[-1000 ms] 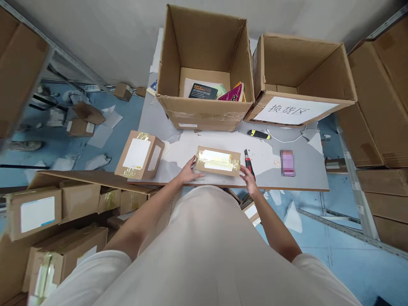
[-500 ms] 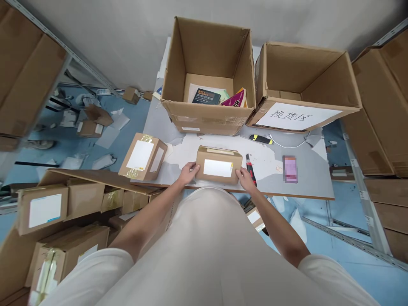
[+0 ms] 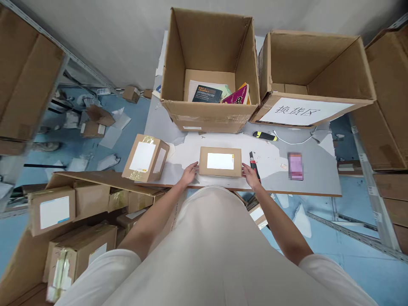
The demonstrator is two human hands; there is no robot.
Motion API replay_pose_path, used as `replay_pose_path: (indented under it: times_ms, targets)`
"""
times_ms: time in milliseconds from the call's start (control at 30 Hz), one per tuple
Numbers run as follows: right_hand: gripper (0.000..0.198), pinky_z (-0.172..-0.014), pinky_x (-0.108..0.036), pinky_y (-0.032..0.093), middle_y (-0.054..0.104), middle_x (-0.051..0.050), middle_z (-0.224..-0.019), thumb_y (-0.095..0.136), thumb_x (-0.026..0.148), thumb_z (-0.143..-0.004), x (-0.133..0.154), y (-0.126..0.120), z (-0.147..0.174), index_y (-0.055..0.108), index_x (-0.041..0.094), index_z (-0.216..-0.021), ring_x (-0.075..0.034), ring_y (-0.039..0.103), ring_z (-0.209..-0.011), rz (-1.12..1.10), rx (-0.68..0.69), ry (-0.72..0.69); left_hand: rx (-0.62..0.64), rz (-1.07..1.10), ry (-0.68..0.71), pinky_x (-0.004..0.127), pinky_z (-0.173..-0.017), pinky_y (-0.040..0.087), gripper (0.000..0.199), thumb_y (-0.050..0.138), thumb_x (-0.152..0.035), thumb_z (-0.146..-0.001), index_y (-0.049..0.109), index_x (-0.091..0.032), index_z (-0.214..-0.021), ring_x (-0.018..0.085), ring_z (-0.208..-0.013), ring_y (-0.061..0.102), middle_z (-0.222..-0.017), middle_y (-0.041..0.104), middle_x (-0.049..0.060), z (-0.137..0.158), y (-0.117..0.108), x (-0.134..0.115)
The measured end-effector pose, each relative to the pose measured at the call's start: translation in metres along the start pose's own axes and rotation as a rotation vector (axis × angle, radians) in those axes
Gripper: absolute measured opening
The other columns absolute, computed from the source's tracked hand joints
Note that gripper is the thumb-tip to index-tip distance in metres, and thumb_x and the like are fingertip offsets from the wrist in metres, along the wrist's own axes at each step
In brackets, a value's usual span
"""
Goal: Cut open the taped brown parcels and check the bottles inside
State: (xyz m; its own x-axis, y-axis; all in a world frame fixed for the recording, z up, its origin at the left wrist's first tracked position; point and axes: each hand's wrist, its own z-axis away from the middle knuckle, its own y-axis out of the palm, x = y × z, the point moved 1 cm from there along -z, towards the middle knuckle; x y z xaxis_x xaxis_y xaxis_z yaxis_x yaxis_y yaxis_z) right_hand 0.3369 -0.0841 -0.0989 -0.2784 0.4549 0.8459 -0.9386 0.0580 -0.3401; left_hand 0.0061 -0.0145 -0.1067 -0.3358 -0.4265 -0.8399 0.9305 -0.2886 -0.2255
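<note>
A small brown carton [image 3: 220, 171] with a white label lies flat on the table near its front edge, label side up. At its left end is my left hand [image 3: 189, 173], fingers loosely extended and apart, tips close to the cardboard. My right hand [image 3: 250, 175] is at the right end, also with fingers apart; whether a fingertip still touches the carton I cannot tell. Just beyond the right hand lies a red and black utility knife [image 3: 254, 165]. A second taped carton [image 3: 145, 158] with a white label stands to the left on the table.
Two large open boxes stand at the back: one [image 3: 212, 117] holds books, the other [image 3: 328, 102] bears a handwritten sheet. A yellow-black cutter [image 3: 264, 136] and a blurred pink item [image 3: 296, 166] lie on the table [image 3: 318, 182]. Several cartons fill a big box [image 3: 105, 177] at lower left.
The carton, tilted up between both hands before, now lies flat on the table. My hands have loosened and moved slightly apart from its ends. The view has shifted a little.
</note>
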Motion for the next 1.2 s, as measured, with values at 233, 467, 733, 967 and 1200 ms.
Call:
replay_pose_path:
  times_ms: [233, 467, 733, 967, 1200]
  targets:
    - [0.080, -0.094, -0.044, 0.048, 0.048, -0.010, -0.141, 0.065, 0.024, -0.068, -0.011, 0.007, 0.024, 0.036, 0.027, -0.142, -0.025, 0.058, -0.113, 0.056, 0.088, 0.006, 0.134, -0.038, 0.045, 0.046, -0.102, 0.042, 0.077, 0.075, -0.027, -0.058, 0.052, -0.017, -0.131, 0.032, -0.123, 0.052, -0.132, 0.056, 0.013, 0.008, -0.004, 0.011]
    - [0.049, -0.090, -0.041, 0.049, 0.064, -0.009, -0.117, 0.053, 0.028, -0.079, 0.007, 0.024, 0.028, 0.050, 0.020, -0.127, -0.021, 0.063, -0.094, 0.027, 0.064, 0.002, 0.163, 0.035, 0.063, 0.044, -0.098, 0.045, 0.077, 0.077, -0.045, -0.059, 0.055, -0.016, -0.126, 0.029, -0.113, 0.059, -0.123, 0.062, 0.013, 0.011, 0.004, -0.001]
    - [0.047, -0.074, -0.034, 0.045, 0.062, -0.010, -0.084, 0.032, 0.054, -0.090, 0.053, -0.003, 0.025, 0.061, 0.018, -0.082, -0.021, 0.057, -0.078, 0.359, -0.065, -0.169, 0.006, -0.324, 0.226, 0.032, -0.080, 0.047, 0.047, 0.048, -0.054, -0.083, 0.071, -0.015, -0.096, 0.019, -0.084, 0.061, -0.093, 0.068, 0.008, 0.024, -0.012, -0.056]
    - [0.060, -0.067, -0.031, 0.042, 0.065, -0.009, -0.074, 0.025, 0.065, -0.088, 0.065, -0.002, -0.003, 0.060, 0.019, -0.077, -0.021, 0.057, -0.070, 0.378, -0.070, -0.104, -0.142, -0.400, 0.149, 0.029, -0.074, 0.045, 0.050, 0.044, -0.055, -0.085, 0.072, -0.015, -0.090, 0.019, -0.078, 0.061, -0.083, 0.070, 0.007, 0.007, 0.000, -0.072]
    - [0.060, -0.069, -0.030, 0.050, 0.068, -0.009, -0.091, 0.022, 0.058, -0.090, 0.039, -0.005, -0.012, 0.063, 0.017, -0.104, -0.018, 0.062, -0.075, 0.133, -0.017, -0.021, -0.097, -0.290, 0.147, 0.034, -0.089, 0.046, 0.048, 0.039, -0.049, -0.086, 0.070, -0.015, -0.100, 0.023, -0.097, 0.063, -0.103, 0.070, 0.010, -0.002, -0.005, -0.056]
